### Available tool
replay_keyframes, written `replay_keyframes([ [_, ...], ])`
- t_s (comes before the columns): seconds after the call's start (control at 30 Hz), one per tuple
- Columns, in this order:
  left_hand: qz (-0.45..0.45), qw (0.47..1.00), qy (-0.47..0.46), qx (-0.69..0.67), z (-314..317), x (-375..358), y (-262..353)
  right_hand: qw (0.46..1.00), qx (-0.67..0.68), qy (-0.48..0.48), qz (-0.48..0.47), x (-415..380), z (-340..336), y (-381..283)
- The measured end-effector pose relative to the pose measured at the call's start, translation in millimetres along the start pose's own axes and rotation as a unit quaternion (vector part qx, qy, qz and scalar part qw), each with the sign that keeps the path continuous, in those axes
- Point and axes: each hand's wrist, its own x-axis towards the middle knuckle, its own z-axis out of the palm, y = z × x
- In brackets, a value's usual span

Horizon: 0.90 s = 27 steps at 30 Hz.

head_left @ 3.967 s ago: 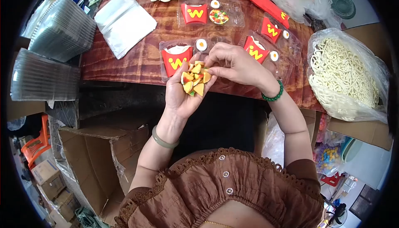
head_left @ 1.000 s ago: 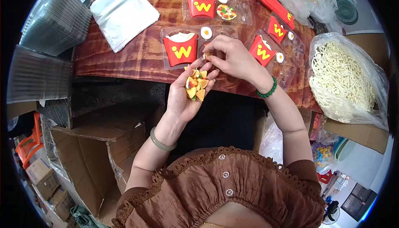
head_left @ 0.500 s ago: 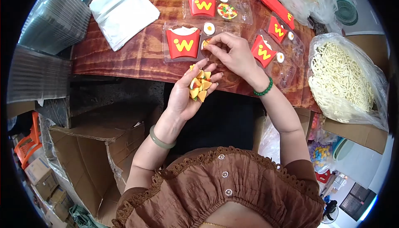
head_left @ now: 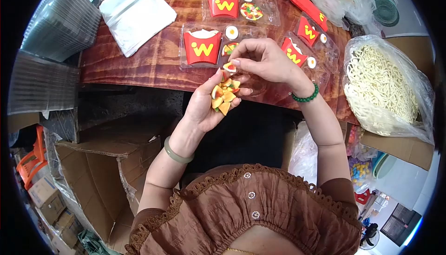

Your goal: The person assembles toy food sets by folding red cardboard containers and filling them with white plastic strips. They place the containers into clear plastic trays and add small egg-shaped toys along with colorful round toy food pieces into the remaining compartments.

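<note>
Cupped palm up below the table's front edge, my left hand (head_left: 204,101) holds a pile of small orange and yellow wedge pieces (head_left: 226,96). My right hand (head_left: 262,62) pinches one wedge piece (head_left: 229,67) just above that pile. Behind it lies a clear tray (head_left: 182,62) with a red fries box (head_left: 202,47), a small egg piece (head_left: 231,32) and some wedges (head_left: 228,49), partly covered by my right fingers. Farther back, another tray has a red box (head_left: 224,5), an egg and a round of joined wedges (head_left: 251,11).
More red boxes (head_left: 307,31) in trays lie at the right, beside a bag of cream strands (head_left: 378,87). Clear bags (head_left: 137,15) lie at the left, near stacked clear trays (head_left: 65,20). An open cardboard box (head_left: 88,176) stands below the table.
My right hand has drawn back from the near tray to my left hand and now pinches a wedge there. Wedges now show in the tray where its fingers were.
</note>
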Motion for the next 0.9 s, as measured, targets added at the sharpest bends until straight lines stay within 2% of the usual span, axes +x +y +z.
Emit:
replay_keyframes([
  [0.07, 0.01, 1.0, 0.016, -0.008, -4, -2, 0, 0.994, 0.051, 0.097, -0.012, -1, 4, 3],
  [0.1, 0.019, 0.999, 0.032, -0.016, -4, -3, 1, 0.994, 0.051, 0.096, -0.012, 1, 5, 6],
  [0.17, 0.027, 0.998, 0.05, -0.006, -5, -3, 1, 0.979, -0.1, 0.177, -0.018, 4, 8, 14],
  [0.2, 0.035, 0.997, 0.067, 0.005, -5, -2, 1, 0.979, -0.1, 0.179, -0.017, 5, 10, 15],
  [0.3, 0.045, 0.997, 0.06, 0.02, -6, -1, -1, 0.973, -0.143, 0.179, 0.018, 11, 20, 18],
  [0.43, 0.035, 0.999, 0.032, 0.016, -10, 0, 1, 0.961, -0.215, 0.172, 0.019, 16, 17, 20],
  [0.5, 0.025, 0.999, 0.023, 0.016, -11, 1, 2, 0.932, -0.297, 0.165, -0.125, 18, 11, 32],
  [0.6, 0.009, 1.0, 0.021, 0.021, -13, 2, 2, 0.925, -0.308, 0.143, -0.168, 15, 7, 34],
  [0.73, -0.001, 1.0, 0.016, 0.02, -11, 2, 4, 0.922, -0.312, 0.148, -0.176, 12, 8, 26],
  [0.8, 0.005, 0.999, 0.004, 0.04, -14, 1, 3, 0.965, -0.202, 0.097, -0.138, 5, 12, 14],
  [0.83, 0.004, 0.999, 0.005, 0.04, -13, 1, 3, 0.965, -0.202, 0.097, -0.137, 3, 13, 9],
  [0.9, -0.024, 0.998, -0.01, 0.052, -9, 3, 3, 0.965, -0.245, 0.017, -0.094, 0, 12, 2],
])
